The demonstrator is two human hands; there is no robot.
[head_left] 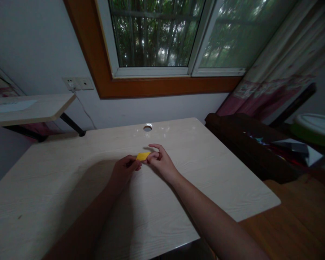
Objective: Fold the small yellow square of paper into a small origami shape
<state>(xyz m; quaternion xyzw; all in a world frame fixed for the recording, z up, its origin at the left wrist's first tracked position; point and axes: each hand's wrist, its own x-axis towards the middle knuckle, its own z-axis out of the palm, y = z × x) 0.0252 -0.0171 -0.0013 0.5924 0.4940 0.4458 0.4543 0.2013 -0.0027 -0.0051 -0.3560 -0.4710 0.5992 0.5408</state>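
A small flat yellow piece (143,156), which looks like folded paper, is held between my two hands above the middle of the desk. My left hand (126,167) pinches its left end between thumb and fingers. At its right end, my right hand (162,161) grips with thumb and bent fingers, one finger stretched out above. The fingertips cover both ends of the piece. Below lies the pale wood-grain desk (206,173), with the shadow of my arms falling to the left.
A round cable hole (147,128) sits near the desk's back edge. At the left, a raised shelf (35,112) stands on black legs, below a wall socket (77,83) with a plugged-in cord. Dark furniture (238,144) is beyond the desk's right edge. A window is ahead.
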